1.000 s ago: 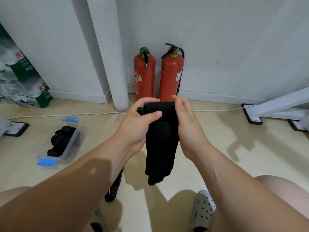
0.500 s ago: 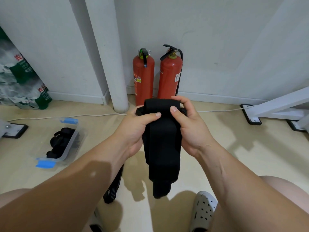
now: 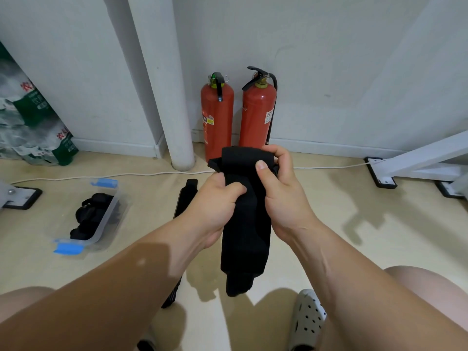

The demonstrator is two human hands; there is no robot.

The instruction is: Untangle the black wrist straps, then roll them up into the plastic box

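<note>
Head view

A: Looking down at two bare hands above the floor [image 3: 336, 231]. And the left hand [image 3: 215, 201], doing what?

B: Gripping the black wrist strap [image 3: 245, 224] at its left edge, fingers curled round the fabric, thumb laid across the front.

A: And the right hand [image 3: 281, 191]?

B: Holding the top of the same strap, thumb pressed on the front, fingers curled over the thick upper end from behind. Closed firmly on cloth, both of them, not spread wide.

A: Where exactly the strap?

B: Up in the air between the two hands, hanging straight down as a wide black band with a narrower end at the bottom. Thick at the top; rolled or only folded there, cannot tell.

A: Any other one?

B: Yes, a second strap [image 3: 184, 198] lying long on the floor, just left of the held one, partly hidden behind the left forearm [image 3: 121, 287].

A: And the plastic box [image 3: 107, 219]?

B: On the floor at the left, well apart from the hands, open at the top, with blue latches [image 3: 67, 248] at both short ends. Inside, several rolled black straps [image 3: 90, 214].

A: Behind all this?

B: Two red fire extinguishers [image 3: 217, 117] upright against the white wall [image 3: 342, 72], beside a white pipe [image 3: 169, 97]. A white cable [image 3: 101, 175] running along the floor. Pack of water bottles [image 3: 30, 122] at far left, white metal frame [image 3: 420, 158] at right, grey clog [image 3: 307, 317] low at right.
</note>
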